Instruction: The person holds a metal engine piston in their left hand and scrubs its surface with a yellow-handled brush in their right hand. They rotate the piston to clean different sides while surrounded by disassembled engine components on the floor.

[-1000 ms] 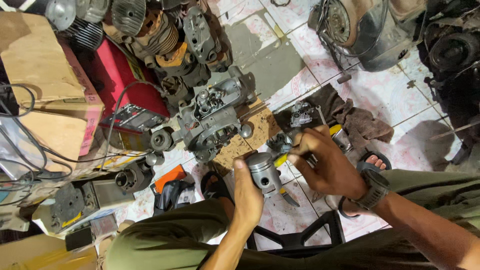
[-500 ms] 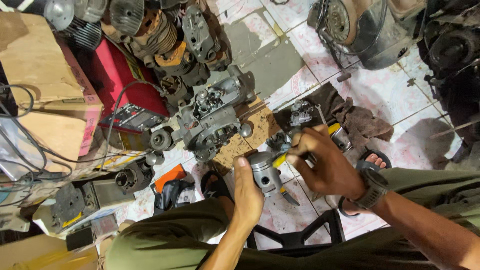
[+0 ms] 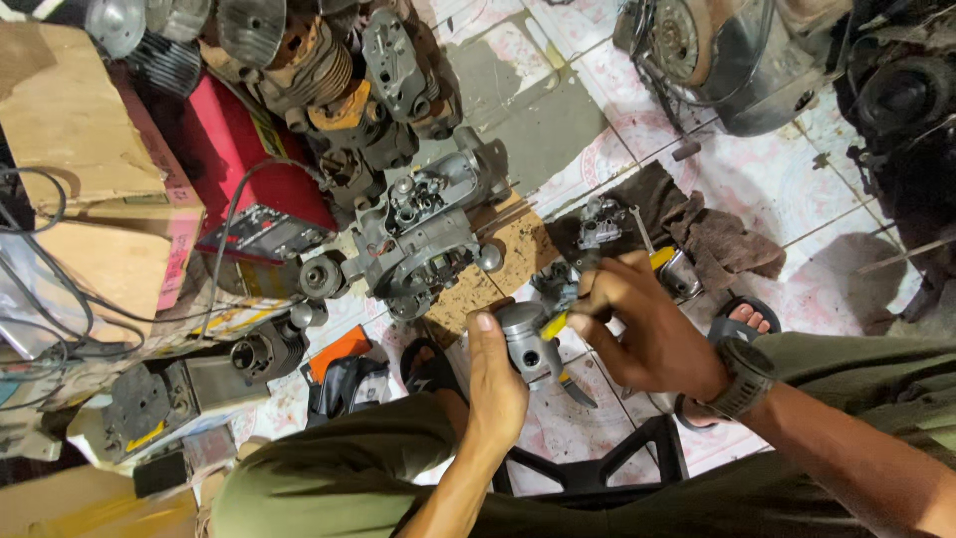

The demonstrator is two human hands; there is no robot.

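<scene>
Across the upper centre of the frame lay a grey engine crankcase (image 3: 423, 234) on the tiled floor (image 3: 787, 184), a red box (image 3: 244, 169) at its left. Below centre, the left hand (image 3: 495, 384) was closed round a grey piston (image 3: 528, 339), crown toward upper left, long axis slanting to lower right. Just right of it, touching, the right hand (image 3: 647, 334) pinched a yellow-handled tool (image 3: 554, 324) against the piston's side.

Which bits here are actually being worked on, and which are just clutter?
In hand:
left hand
right hand
piston
yellow-handled tool

Lying about:
engine case
red box
brown rag
cardboard boxes
cylinder
</scene>
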